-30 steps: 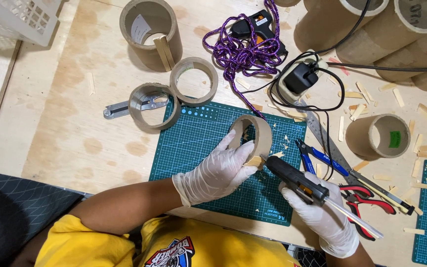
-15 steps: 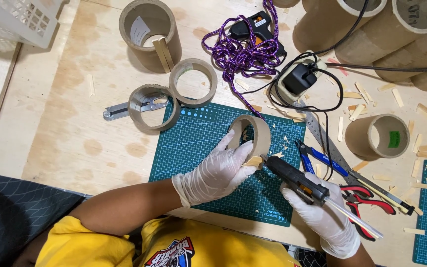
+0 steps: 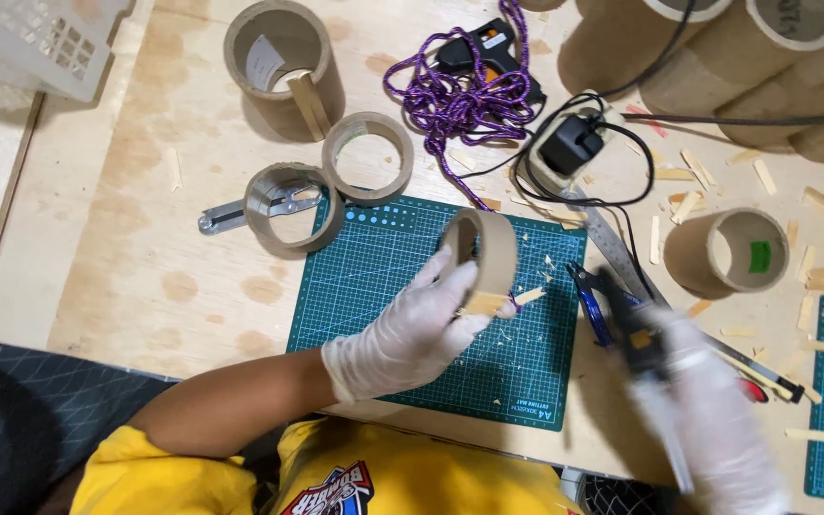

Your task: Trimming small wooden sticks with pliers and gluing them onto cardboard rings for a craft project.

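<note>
Left hand (image 3: 410, 334) in a white glove, fingers wrapped round a short brown cardboard ring (image 3: 486, 250), held on edge just above the green gridded cutting mat (image 3: 402, 286) with its opening facing left. A small pale wooden stick piece (image 3: 484, 303) pinched against the lower rim of that ring under the thumb, with another chip just beside it. Right hand (image 3: 708, 410), also gloved and blurred, closed round a black glue gun (image 3: 633, 329) (nozzle pointing up-left, apart from the ring). Blue-handled pliers (image 3: 591, 300) lying on the mat's right edge, just beside the gun. On the plywood table (image 3: 126, 238), two more cardboard rings at the mat's upper left corner: one (image 3: 293, 205) overlapping a grey metal tool (image 3: 226, 215), the other (image 3: 367, 157) touching it. Behind them a taller cardboard tube (image 3: 283, 62) with a wooden stick leaning against it. Further back, a tangle of purple cord (image 3: 450, 95) next to a second black glue gun (image 3: 488, 52) and a black plug adapter (image 3: 569, 143). To the right, another cardboard tube (image 3: 731, 250) lying among scattered wooden sticks.
</note>
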